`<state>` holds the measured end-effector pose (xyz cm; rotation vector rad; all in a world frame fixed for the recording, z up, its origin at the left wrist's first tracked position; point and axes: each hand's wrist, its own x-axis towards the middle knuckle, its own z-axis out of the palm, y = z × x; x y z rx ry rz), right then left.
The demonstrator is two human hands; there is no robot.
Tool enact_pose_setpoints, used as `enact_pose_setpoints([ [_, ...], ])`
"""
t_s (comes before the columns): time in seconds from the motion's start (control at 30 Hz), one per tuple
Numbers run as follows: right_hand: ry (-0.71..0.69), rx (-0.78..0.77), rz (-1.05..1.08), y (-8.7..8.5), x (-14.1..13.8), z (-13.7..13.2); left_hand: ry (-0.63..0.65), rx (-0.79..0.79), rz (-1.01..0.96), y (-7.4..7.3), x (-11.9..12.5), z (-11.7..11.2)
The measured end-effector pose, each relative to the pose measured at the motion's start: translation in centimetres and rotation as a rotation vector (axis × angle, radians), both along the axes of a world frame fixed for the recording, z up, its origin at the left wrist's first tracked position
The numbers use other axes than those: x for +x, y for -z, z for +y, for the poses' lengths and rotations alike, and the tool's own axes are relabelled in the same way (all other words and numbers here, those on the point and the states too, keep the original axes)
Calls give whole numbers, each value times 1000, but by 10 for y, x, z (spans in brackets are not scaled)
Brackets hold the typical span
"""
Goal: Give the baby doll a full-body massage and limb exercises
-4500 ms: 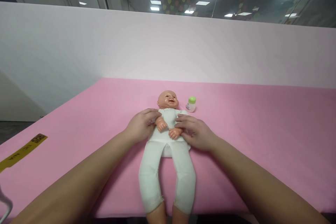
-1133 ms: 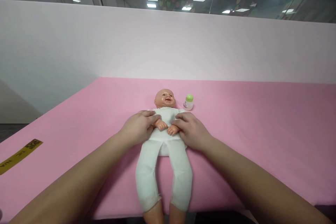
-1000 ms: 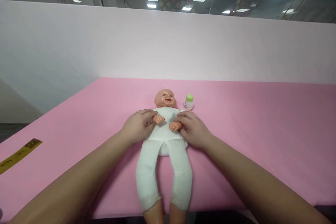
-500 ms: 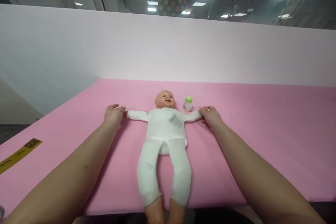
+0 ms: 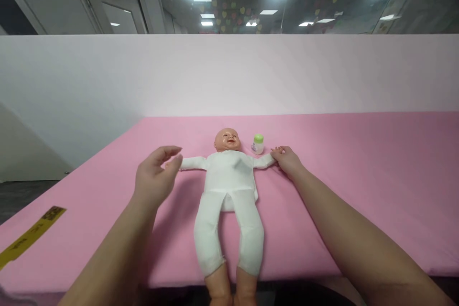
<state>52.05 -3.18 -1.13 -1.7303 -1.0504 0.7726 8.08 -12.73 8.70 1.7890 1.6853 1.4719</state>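
Note:
A baby doll [image 5: 229, 186] in a white suit lies on its back on the pink table [image 5: 358, 177], arms spread wide, feet past the near edge. My left hand [image 5: 155, 176] hovers just above the doll's outstretched arm on the left, fingers curved and apart, holding nothing. My right hand [image 5: 287, 160] rests on the table at the end of the doll's other arm, fingers pinched on the doll's hand. A small white bottle with a green cap [image 5: 257, 144] stands beside the doll's head, just behind my right hand.
A pale partition wall [image 5: 229, 74] runs along the back and left of the table. A yellow label strip [image 5: 30, 236] lies at the table's left near corner. Beyond the left edge there is dark floor.
Both my hands drew the doll's arms from its chest out to the sides. Since half a second ago my left hand has let go and lifted off the table; the right keeps its hold.

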Motion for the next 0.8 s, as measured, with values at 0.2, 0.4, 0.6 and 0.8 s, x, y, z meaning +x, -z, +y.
enact_pose_setpoints([
  [0.2,-33,6,12,3,0,-1,424,77,222,34,22,-123],
  [0.4,-30,45,-12,3,0,-4,502,100,373,94,30,-175],
  [0.6,-38,52,-28,3,0,-5,335,220,455,118,21,-173],
  [0.8,-27,38,35,3,-4,-3,112,89,502,122,-6,-176],
])
